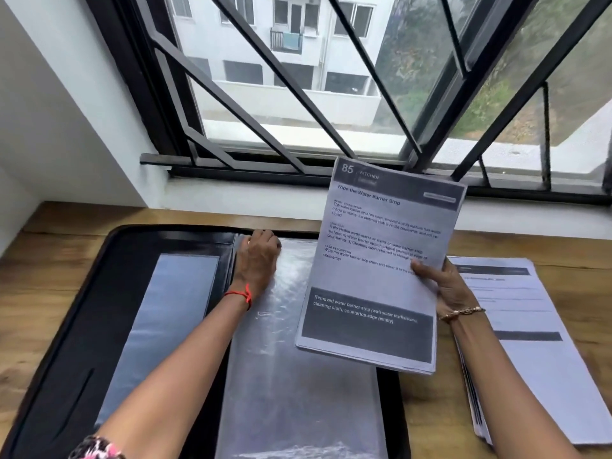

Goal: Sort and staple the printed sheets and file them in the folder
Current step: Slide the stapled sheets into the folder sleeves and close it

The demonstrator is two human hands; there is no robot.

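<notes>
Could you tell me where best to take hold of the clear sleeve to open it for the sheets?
Grip the sleeve at its top edge, from the window side, near the spine. It lies flat in the open folder, so that far edge is likely its open one; the left hand curls its fingers there. The right hand holds the sheets.

- The single head-worn view looked forward and down, close over the open folder [109, 260] on the wooden table [480, 243].
- It faced the barred window [298, 77] beyond the table's far edge.
</notes>
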